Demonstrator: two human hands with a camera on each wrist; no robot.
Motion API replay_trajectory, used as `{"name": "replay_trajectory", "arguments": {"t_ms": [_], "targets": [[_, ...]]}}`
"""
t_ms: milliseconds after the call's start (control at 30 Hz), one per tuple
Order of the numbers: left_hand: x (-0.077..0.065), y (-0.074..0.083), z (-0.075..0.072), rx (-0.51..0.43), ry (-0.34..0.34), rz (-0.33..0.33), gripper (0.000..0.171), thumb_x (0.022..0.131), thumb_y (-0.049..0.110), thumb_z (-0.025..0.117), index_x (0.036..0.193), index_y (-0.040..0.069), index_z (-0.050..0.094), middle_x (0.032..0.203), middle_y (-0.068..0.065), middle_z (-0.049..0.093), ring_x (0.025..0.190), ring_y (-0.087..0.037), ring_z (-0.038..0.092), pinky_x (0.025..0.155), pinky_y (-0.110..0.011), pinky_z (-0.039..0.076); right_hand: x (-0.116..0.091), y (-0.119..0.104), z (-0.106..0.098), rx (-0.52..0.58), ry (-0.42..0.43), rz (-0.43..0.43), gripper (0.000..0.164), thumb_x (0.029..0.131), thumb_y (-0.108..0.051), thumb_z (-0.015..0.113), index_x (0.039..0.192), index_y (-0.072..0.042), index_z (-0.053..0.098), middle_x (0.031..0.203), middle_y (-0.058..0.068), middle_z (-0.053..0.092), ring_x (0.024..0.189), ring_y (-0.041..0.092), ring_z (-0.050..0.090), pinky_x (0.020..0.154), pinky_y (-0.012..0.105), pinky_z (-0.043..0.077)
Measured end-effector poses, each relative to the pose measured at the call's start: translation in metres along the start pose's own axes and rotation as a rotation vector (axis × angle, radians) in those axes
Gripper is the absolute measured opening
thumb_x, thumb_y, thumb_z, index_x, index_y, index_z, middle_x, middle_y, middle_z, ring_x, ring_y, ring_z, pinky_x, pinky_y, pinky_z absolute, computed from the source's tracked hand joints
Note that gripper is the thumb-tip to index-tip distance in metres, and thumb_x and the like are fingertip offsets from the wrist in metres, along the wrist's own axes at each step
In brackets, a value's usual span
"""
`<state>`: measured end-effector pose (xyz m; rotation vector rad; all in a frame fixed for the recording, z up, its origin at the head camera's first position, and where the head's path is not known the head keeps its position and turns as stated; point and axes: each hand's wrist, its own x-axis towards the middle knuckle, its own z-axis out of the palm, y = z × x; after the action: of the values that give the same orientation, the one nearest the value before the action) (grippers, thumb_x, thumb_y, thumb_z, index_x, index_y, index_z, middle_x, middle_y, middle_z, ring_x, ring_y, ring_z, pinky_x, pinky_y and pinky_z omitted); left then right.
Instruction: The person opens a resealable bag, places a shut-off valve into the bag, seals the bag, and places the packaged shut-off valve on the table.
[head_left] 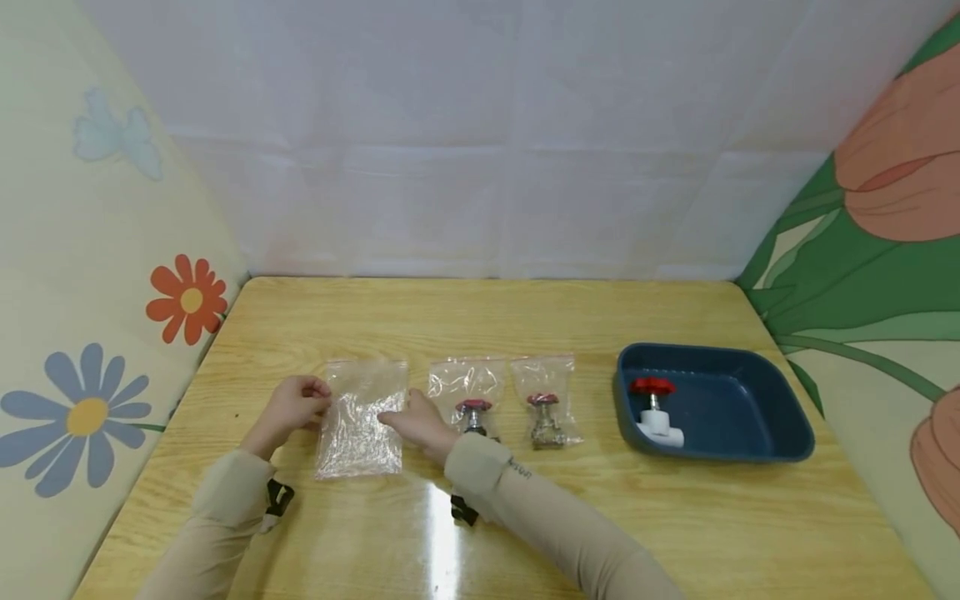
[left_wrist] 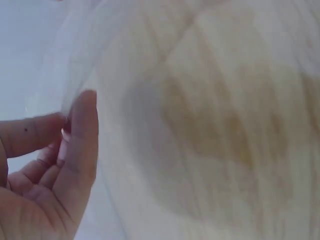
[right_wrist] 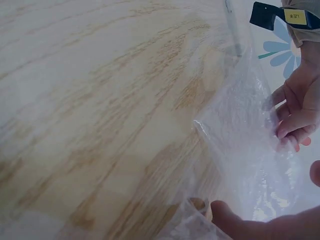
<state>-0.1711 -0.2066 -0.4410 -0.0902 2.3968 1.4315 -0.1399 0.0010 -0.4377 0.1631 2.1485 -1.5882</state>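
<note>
A clear zip bag [head_left: 363, 417], with no object visible inside, is in front of me at the left of the table. My left hand [head_left: 294, 407] pinches its left edge between thumb and forefinger; the left wrist view shows the thin film [left_wrist: 80, 55] rising from those fingertips. Over the bag's right side reaches my right hand [head_left: 420, 423], thumb and forefinger spread apart. In the right wrist view the bag [right_wrist: 245, 130] stands slanted between both hands. Just right of that hand lies a bagged valve with a red handwheel [head_left: 474, 406], partly hidden by my forearm.
A second bagged valve [head_left: 546, 425] lies farther right. At the table's right, a dark blue tray [head_left: 750, 450] holds a white valve [head_left: 658, 423] with a red handwheel. A white cloth [head_left: 487, 167] hangs behind the table [head_left: 525, 312], and painted panels stand at both sides.
</note>
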Motion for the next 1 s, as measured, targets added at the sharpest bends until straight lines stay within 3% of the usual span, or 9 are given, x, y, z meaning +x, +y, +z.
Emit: {"name": "replay_trajectory", "arguments": {"t_ms": [200, 333, 467, 600, 700, 1000], "targets": [[-0.005, 0.003, -0.005, -0.052, -0.045, 0.06, 0.012, 0.087, -0.003, 0.052, 0.096, -0.011, 0.049, 0.083, -0.011, 0.055, 0.071, -0.015, 0.055, 0.057, -0.034, 0.054, 0.003, 0.004, -0.001, 0.011, 0.022, -0.008, 0.071, 0.081, -0.022, 0.065, 0.135, 0.009, 0.03, 0.132, 0.026, 0.04, 0.119, 0.04, 0.04, 0.099, 0.049, 0.034], [-0.009, 0.006, -0.005, -0.05, -0.042, 0.11, 0.011, 0.087, -0.004, 0.051, 0.095, -0.011, 0.05, 0.084, -0.012, 0.055, 0.072, -0.016, 0.055, 0.057, -0.034, 0.054, 0.006, 0.005, -0.002, 0.018, 0.075, -0.034, 0.062, 0.081, -0.015, 0.063, 0.132, 0.009, 0.036, 0.123, 0.024, 0.049, 0.106, 0.033, 0.05, 0.094, 0.045, 0.04], [-0.014, 0.01, -0.005, -0.082, -0.028, 0.162, 0.011, 0.087, -0.004, 0.053, 0.094, -0.013, 0.049, 0.083, -0.013, 0.054, 0.072, -0.015, 0.056, 0.058, -0.034, 0.055, 0.004, 0.003, -0.006, 0.067, 0.123, -0.088, 0.05, 0.085, -0.009, 0.058, 0.128, 0.007, 0.041, 0.105, 0.017, 0.058, 0.08, 0.02, 0.058, 0.074, 0.032, 0.051], [-0.02, 0.017, -0.004, -0.106, -0.024, 0.207, 0.013, 0.087, -0.003, 0.054, 0.095, -0.012, 0.05, 0.084, -0.013, 0.056, 0.072, -0.014, 0.057, 0.059, -0.034, 0.055, 0.001, 0.001, -0.013, 0.196, 0.131, -0.151, 0.035, 0.088, -0.003, 0.052, 0.12, 0.007, 0.045, 0.09, 0.016, 0.061, 0.063, 0.015, 0.059, 0.057, 0.026, 0.052], [-0.023, 0.023, -0.002, -0.105, -0.035, 0.238, 0.012, 0.087, -0.003, 0.055, 0.095, -0.011, 0.05, 0.084, -0.013, 0.058, 0.072, -0.013, 0.059, 0.059, -0.034, 0.055, -0.003, 0.001, -0.02, 0.28, 0.114, -0.19, 0.024, 0.089, 0.0, 0.049, 0.112, 0.008, 0.048, 0.082, 0.017, 0.061, 0.059, 0.015, 0.059, 0.055, 0.028, 0.053], [-0.03, 0.038, 0.011, -0.095, -0.069, 0.303, 0.01, 0.086, -0.004, 0.056, 0.093, -0.009, 0.054, 0.084, -0.018, 0.058, 0.072, -0.016, 0.06, 0.056, -0.033, 0.054, -0.014, 0.005, -0.043, 0.292, 0.11, -0.262, 0.012, 0.085, 0.007, 0.053, 0.096, 0.011, 0.053, 0.077, 0.017, 0.061, 0.06, 0.019, 0.063, 0.057, 0.03, 0.055]]}}
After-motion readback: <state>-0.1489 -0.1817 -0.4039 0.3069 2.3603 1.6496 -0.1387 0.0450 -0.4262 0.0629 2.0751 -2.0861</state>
